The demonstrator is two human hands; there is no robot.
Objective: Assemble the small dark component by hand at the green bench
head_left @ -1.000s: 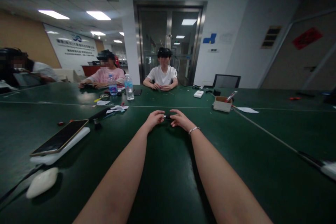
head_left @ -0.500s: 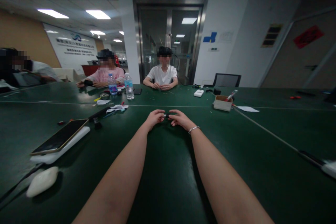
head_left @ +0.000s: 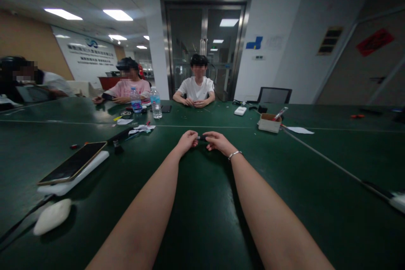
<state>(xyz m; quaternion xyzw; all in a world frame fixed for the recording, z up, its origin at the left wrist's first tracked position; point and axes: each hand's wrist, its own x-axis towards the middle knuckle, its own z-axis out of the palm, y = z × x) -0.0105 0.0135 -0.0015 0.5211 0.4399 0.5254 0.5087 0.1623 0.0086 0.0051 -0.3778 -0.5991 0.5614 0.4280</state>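
Steadiness is best served with the slim black-and-silver piece (head_left: 202,138) pinched level between left hand (head_left: 186,142) and right hand (head_left: 220,143).

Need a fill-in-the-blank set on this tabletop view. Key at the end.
The silver bracelet circles the person's own ____ wrist.
The left hand is at the silver end of the small black-and-silver object; the right hand is at its ____ end.
The black-screened phone rests on a slab coloured ____.
The tabletop is dark ____.
Missing words: right; black; white; green
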